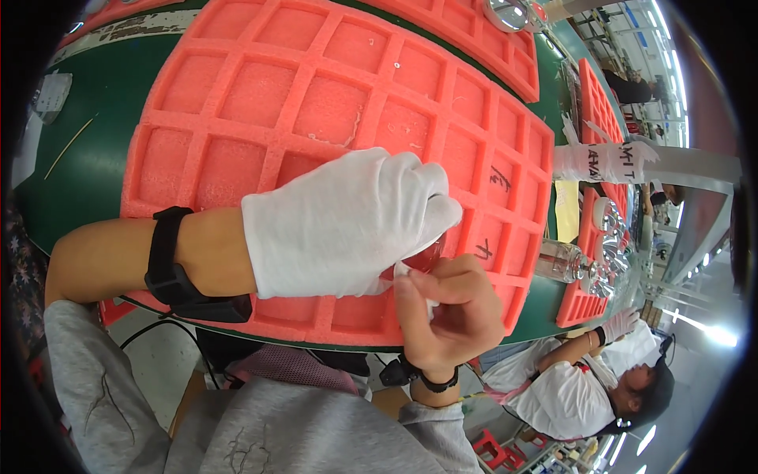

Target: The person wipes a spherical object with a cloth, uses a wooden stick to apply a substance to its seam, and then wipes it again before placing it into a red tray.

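My left hand (359, 213) wears a white fabric glove and is closed over the pink foam tray (254, 93), its fingers curled. What lies inside those fingers, if anything, is hidden. Just beside it, my bare right hand (454, 312) pinches a small piece of white cloth (404, 272) between thumb and finger. Whether this cloth is loose or part of the glove, I cannot tell. A shiny reddish patch shows between the two hands, too covered to make out. The tray has a grid of square pockets, with dark pen marks on its right part.
Another pink tray (474, 39) lies beyond on the green table (87, 158). To the right stand a clear glass jar (560, 261) and more glassware (608, 245), beside a grey metal post (687, 166). A co-worker (564, 395) sits at the lower right.
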Tool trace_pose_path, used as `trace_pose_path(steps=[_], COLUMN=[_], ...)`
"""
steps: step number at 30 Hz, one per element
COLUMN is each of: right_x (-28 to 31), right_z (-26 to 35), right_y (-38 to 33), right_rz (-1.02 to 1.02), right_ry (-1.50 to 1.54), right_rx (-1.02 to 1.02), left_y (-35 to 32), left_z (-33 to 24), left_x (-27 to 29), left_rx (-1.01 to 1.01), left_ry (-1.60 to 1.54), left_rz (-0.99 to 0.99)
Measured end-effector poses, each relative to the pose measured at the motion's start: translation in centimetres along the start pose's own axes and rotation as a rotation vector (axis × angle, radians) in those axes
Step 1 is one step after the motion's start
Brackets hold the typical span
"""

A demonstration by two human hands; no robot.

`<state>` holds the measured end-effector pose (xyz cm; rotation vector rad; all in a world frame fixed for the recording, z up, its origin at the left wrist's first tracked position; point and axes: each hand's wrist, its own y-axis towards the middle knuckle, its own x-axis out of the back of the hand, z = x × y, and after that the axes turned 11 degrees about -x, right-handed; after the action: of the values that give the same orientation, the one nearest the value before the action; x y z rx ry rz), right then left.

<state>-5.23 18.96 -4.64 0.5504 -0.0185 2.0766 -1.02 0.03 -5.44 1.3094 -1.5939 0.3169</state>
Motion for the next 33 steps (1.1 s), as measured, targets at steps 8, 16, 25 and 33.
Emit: trace_pose_path(steps=[8, 16, 25, 33], right_x=[-0.1, -0.8, 0.0, -0.8], right_z=[-0.7, 0.7, -0.2, -0.2], right_y=[0.4, 0.4, 0.2, 0.0], right_rz=[-0.005, -0.056, 0.049, 0.000], right_ry=[0.080, 0.125, 0.042, -0.006], right_rx=[0.030, -0.124, 0.023, 0.047], left_y=[-0.2, 0.0, 0.0, 0.0], left_z=[0.2, 0.0, -0.2, -0.4], left_x=[-0.2, -0.4, -0.6, -0.6], left_rx=[-0.034, -0.067, -0.067, -0.065], left_ry=[-0.004, 0.072, 0.099, 0.176], left_rz=[-0.052, 0.006, 0.023, 0.053])
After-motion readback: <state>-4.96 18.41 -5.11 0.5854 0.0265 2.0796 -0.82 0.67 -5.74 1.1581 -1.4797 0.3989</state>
